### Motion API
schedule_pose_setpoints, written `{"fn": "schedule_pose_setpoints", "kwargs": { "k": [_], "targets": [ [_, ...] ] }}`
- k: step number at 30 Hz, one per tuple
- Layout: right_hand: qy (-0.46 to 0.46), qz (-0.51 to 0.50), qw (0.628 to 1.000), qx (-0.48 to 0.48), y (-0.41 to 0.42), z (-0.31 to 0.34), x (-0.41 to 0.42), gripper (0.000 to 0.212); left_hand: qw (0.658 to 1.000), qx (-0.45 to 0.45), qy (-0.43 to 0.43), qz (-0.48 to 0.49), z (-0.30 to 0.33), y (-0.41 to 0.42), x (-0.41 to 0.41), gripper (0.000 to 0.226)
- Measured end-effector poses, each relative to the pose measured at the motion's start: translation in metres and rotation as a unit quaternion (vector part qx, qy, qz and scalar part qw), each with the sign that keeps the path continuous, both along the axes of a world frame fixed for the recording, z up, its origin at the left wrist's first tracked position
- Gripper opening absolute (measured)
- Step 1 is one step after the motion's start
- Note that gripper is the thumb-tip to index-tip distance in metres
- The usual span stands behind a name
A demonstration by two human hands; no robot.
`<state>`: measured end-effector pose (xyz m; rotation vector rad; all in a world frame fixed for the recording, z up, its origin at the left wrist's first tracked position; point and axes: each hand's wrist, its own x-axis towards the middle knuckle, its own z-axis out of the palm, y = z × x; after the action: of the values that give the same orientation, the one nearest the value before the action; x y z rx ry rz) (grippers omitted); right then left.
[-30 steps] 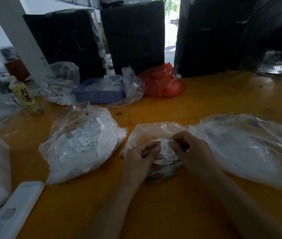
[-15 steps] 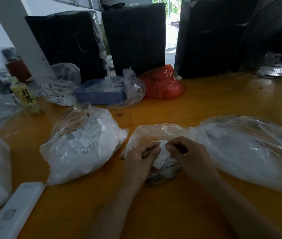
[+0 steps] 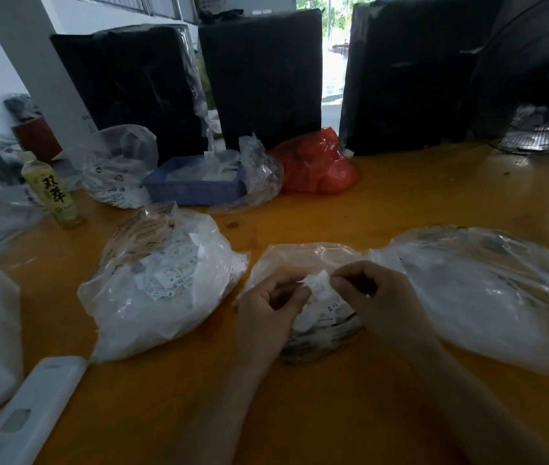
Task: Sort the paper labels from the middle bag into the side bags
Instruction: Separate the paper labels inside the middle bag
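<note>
Three clear plastic bags lie on the orange table (image 3: 400,203). The middle bag (image 3: 303,260) is small and holds white paper labels. A fuller left bag (image 3: 162,283) and a wide right bag (image 3: 488,297) flank it. Over the middle bag, my left hand (image 3: 269,310) and my right hand (image 3: 380,300) both pinch a small white paper label (image 3: 318,285) between fingertips, one at each side. More labels lie under my hands, partly hidden.
A drink bottle (image 3: 52,193), a blue tray (image 3: 195,187), other clear bags and a red bag (image 3: 316,166) stand further back, before black wrapped boxes (image 3: 259,75). A fan (image 3: 535,95) sits at the right. White objects (image 3: 21,417) lie at the near left.
My hands have stayed over the middle bag. The label between my fingers has been lifted a little and turned; the fingertips have shifted slightly on it.
</note>
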<state>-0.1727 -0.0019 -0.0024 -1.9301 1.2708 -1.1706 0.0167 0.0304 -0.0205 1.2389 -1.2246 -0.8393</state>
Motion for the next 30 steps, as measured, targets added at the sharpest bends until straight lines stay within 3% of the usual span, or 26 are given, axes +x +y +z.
{"fn": "schedule_pose_setpoints", "kwargs": {
  "k": [3, 6, 9, 12, 15, 18, 23, 26, 30],
  "targets": [
    [0.001, 0.022, 1.0, 0.004, 0.001, 0.004, -0.005, 0.012, 0.997, -0.046, -0.037, 0.053, 0.009, 0.002, 0.007, 0.032],
    [0.008, -0.063, 0.995, -0.072, -0.003, 0.013, -0.017, 0.013, 0.965, -0.154, -0.104, 0.185, 0.025, 0.007, 0.029, 0.027],
    [0.136, -0.189, 0.964, -0.126, -0.014, 0.018, -0.044, 0.013, 0.875, -0.25, -0.2, 0.363, 0.039, 0.008, 0.074, 0.022],
    [0.302, -0.249, 0.92, -0.001, -0.025, 0.015, -0.072, 0.024, 0.836, -0.15, -0.267, 0.455, 0.045, 0.011, 0.117, 0.023],
    [0.411, -0.253, 0.869, 0.106, -0.027, 0.013, -0.086, 0.021, 0.833, -0.036, -0.351, 0.426, 0.038, 0.012, 0.131, 0.023],
    [0.439, -0.225, 0.858, 0.144, -0.028, 0.01, -0.092, 0.018, 0.838, -0.004, -0.397, 0.373, 0.035, 0.01, 0.126, 0.02],
    [0.417, -0.247, 0.862, 0.15, -0.029, 0.01, -0.086, 0.022, 0.836, -0.005, -0.462, 0.297, 0.03, 0.002, 0.123, 0.026],
    [0.401, -0.274, 0.866, 0.119, -0.029, 0.013, -0.085, 0.03, 0.83, -0.036, -0.455, 0.32, 0.028, 0.001, 0.121, 0.03],
    [0.32, -0.274, 0.905, 0.058, -0.026, 0.014, -0.078, 0.033, 0.805, -0.118, -0.428, 0.393, 0.033, 0.005, 0.11, 0.03]
  ]
}}
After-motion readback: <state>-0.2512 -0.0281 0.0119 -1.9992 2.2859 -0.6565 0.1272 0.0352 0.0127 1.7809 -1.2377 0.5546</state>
